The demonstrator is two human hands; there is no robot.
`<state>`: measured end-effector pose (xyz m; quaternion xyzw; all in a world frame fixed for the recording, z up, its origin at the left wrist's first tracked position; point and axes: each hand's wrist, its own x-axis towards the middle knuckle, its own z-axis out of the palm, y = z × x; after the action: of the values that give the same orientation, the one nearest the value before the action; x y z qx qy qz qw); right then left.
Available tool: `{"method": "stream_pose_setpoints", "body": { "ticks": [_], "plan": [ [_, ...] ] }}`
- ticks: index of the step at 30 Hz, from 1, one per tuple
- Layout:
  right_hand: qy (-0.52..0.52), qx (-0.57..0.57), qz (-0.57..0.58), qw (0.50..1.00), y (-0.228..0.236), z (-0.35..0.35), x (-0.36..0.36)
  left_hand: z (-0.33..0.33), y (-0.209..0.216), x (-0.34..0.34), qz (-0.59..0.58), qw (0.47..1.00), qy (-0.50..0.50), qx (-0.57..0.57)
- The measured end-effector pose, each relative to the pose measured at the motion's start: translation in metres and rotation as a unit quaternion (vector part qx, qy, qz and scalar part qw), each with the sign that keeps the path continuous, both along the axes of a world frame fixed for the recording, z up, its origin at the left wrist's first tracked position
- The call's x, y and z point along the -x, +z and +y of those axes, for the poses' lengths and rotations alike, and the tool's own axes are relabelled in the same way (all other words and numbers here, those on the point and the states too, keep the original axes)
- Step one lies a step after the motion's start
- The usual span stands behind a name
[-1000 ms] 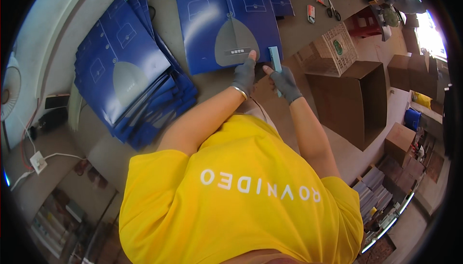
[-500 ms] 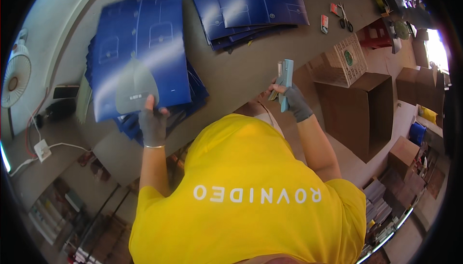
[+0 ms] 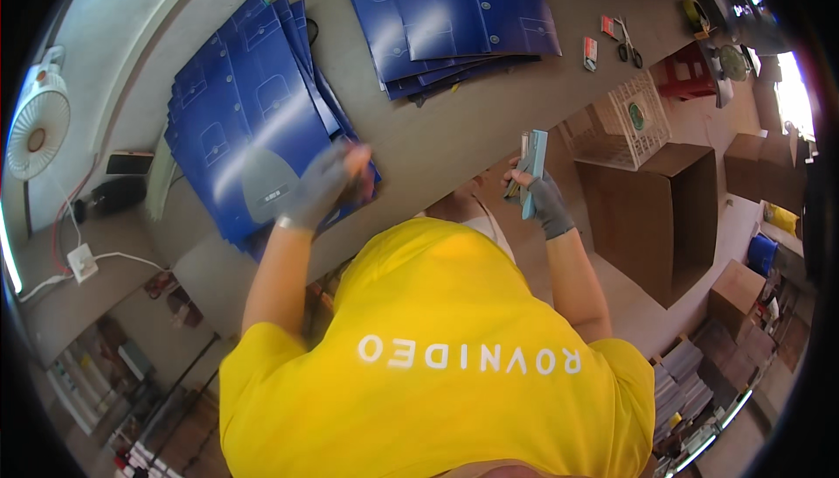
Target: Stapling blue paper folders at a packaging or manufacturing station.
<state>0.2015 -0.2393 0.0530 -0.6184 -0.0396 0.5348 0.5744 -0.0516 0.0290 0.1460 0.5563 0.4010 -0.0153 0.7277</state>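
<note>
A stack of glossy blue printed cardboard sheets, with pockets and buttons drawn on them, lies fanned out on the left of the table. My left hand, in a grey fingerless glove, is over the near right corner of this stack. Motion blurs its fingers, so whether they grip a sheet cannot be made out. My right hand, gloved the same way, is closed around a light blue stapler, held upright off the table's front edge. A second pile of blue sheets rests farther back.
Scissors and small red-and-white boxes lie at the table's right. Beyond its edge stand a white plastic crate and an open cardboard box. A white fan, a phone and a power socket are at the left.
My left hand has moved right, off the top sheet's grey patch to the stack's near right corner. The top sheet now lies slanted, in line with the stack. The stapler stays in my right hand.
</note>
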Motion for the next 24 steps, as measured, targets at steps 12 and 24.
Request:
{"method": "stream_pose_setpoints", "body": {
  "ticks": [12,24],
  "plan": [
    [0.032,0.033,-0.098,0.994,0.035,0.001,0.034,0.069,-0.079,-0.172,0.3,0.845,0.082,-0.436],
    [0.231,-0.005,-0.177,0.957,0.015,0.018,0.025,0.019,-0.072,-0.087,0.088,0.988,0.021,-0.126]
  ]
}}
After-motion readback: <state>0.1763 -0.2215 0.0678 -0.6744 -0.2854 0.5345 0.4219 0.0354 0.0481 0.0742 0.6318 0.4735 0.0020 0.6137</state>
